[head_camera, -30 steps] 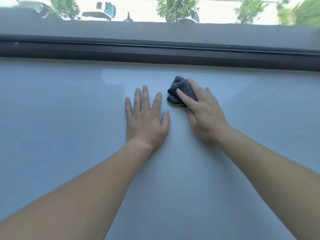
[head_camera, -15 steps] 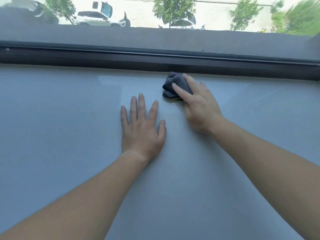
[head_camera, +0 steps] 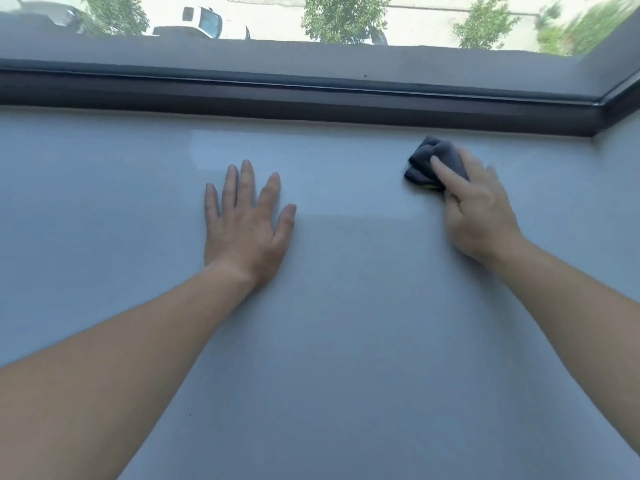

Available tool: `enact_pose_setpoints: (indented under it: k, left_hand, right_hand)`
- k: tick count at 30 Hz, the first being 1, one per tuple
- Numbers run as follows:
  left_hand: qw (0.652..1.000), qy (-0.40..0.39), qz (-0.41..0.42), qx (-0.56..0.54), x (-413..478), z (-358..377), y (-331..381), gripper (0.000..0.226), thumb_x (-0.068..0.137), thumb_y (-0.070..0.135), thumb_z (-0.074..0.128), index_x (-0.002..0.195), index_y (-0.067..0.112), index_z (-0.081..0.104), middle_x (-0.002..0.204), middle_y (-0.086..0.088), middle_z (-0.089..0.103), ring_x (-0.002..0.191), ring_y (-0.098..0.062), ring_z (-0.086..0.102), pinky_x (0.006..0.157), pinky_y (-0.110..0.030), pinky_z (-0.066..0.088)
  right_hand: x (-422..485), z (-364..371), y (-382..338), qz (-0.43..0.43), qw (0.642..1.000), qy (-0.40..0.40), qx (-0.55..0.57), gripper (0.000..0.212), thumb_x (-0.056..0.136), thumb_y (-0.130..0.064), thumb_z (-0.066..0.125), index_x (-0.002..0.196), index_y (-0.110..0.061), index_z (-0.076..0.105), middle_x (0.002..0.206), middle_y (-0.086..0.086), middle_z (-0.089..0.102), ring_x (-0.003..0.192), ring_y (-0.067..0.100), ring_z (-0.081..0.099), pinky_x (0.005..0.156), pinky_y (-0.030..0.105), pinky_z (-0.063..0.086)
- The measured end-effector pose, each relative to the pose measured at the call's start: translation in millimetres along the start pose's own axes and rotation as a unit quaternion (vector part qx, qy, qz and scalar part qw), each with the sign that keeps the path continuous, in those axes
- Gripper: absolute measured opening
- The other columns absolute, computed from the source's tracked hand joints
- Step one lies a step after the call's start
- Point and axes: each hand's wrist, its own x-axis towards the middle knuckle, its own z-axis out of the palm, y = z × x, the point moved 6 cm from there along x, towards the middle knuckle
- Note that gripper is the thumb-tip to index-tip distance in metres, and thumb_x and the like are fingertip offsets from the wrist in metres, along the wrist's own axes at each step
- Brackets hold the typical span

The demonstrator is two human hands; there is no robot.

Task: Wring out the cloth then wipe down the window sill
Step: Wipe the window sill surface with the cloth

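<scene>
Surface: pale grey-blue window sill (head_camera: 346, 341), glossy, fills most of the frame. A dark window frame (head_camera: 311, 98) runs across the upper part and turns a corner at the upper right. Through the glass, top edge: a white vehicle (head_camera: 201, 20) at upper left and trees (head_camera: 343, 15) at top centre, on pale pavement.

Cloth (head_camera: 424, 159): dark grey-blue, bunched, lying on the sill at centre right, near the frame corner but apart from it. There is a small yellow patch at its lower edge, too small to read.

Right hand (head_camera: 481, 216): grips the cloth from the near side, index finger laid across the top, the other fingers curved over it, pressing it to the sill.

Left hand (head_camera: 244, 230): left of centre, flat on the sill, palm down, fingers straight and slightly spread, holding nothing, well apart from the cloth.
</scene>
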Motion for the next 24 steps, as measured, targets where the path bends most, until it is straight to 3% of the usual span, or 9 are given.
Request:
enact_pose_setpoints:
  k: [2,4,10,12,15,17,19,24]
  left_hand:
    - [1.0,-0.003,-0.004,0.011,-0.7,1.0,2.9,0.064,0.097,0.059,0.01,0.156,0.033,0.01,0.166,-0.004,-0.007,0.151,-0.019,-0.014,0.121,-0.05,-0.009]
    - [1.0,-0.003,-0.014,0.027,-1.9,0.4,4.5,0.064,0.097,0.059,0.01,0.155,0.032,0.01,0.166,-0.005,-0.005,0.152,-0.02,-0.012,0.12,-0.052,-0.009]
    - [0.999,0.026,-0.01,-0.025,-50.3,-8.0,38.2,0.068,0.096,0.056,0.01,0.154,0.021,0.021,0.165,-0.01,0.005,0.152,-0.021,-0.001,0.119,-0.055,-0.009]
    - [0.998,0.031,0.018,-0.057,-89.2,-4.3,60.7,0.067,0.095,0.053,0.016,0.152,0.02,0.027,0.165,-0.009,0.01,0.152,-0.021,0.002,0.12,-0.053,-0.007]
    - [0.997,0.023,0.026,-0.074,-137.2,8.9,78.8,0.065,0.094,0.052,0.02,0.15,0.02,0.035,0.164,-0.009,0.014,0.152,-0.02,0.004,0.121,-0.052,-0.004]
    - [0.997,0.01,0.012,-0.075,-151.0,21.5,80.7,0.067,0.093,0.052,0.019,0.15,0.021,0.035,0.165,-0.008,0.011,0.153,-0.019,0.0,0.121,-0.05,-0.005]
    - [0.998,0.007,0.001,-0.068,-154.4,28.8,80.7,0.068,0.093,0.053,0.017,0.152,0.022,0.032,0.166,-0.006,0.005,0.153,-0.017,-0.006,0.121,-0.049,-0.007]
    - [1.0,0.009,-0.007,-0.019,-156.5,33.1,82.9,0.069,0.093,0.052,0.019,0.154,0.021,0.025,0.166,-0.007,0.001,0.152,-0.017,-0.01,0.121,-0.051,-0.004]
  right_hand:
    - [4.9,-10.0,33.6,0.14,0.99,0.01,0.022,0.053,0.096,-0.014,0.036,0.148,-0.024,0.043,0.161,0.014,0.023,0.141,0.037,0.03,0.117,0.043,0.026]
    - [-2.4,-9.0,22.8,0.163,0.986,0.024,0.015,0.056,0.094,-0.014,0.036,0.149,-0.023,0.042,0.161,0.014,0.022,0.138,0.04,0.032,0.115,0.042,0.029]
    - [-89.0,3.3,-56.0,-0.106,0.992,-0.052,0.04,0.055,0.091,-0.005,0.046,0.144,-0.019,0.049,0.157,0.015,0.03,0.129,0.033,0.039,0.107,0.051,0.034]
    - [-88.2,2.2,-45.2,-0.142,0.986,-0.078,0.028,0.055,0.092,-0.008,0.044,0.144,-0.022,0.049,0.157,0.015,0.031,0.131,0.033,0.041,0.108,0.055,0.032]
    - [-52.5,-11.4,-5.2,-0.039,0.998,-0.033,0.022,0.055,0.09,-0.012,0.042,0.143,-0.025,0.049,0.156,0.012,0.032,0.127,0.032,0.04,0.108,0.053,0.034]
    - [-33.3,-15.7,13.2,0.072,0.997,-0.003,0.024,0.056,0.092,-0.014,0.039,0.146,-0.026,0.044,0.157,0.011,0.028,0.133,0.034,0.036,0.111,0.05,0.032]
    - [-35.6,-11.1,-0.1,0.109,0.994,0.01,0.014,0.058,0.093,-0.013,0.041,0.149,-0.024,0.039,0.16,0.013,0.021,0.141,0.034,0.028,0.116,0.049,0.023]
    - [-96.7,9.7,-74.6,-0.117,0.987,-0.093,0.054,0.063,0.088,-0.011,0.042,0.15,-0.024,0.04,0.162,0.014,0.018,0.148,0.032,0.021,0.122,0.047,0.008]
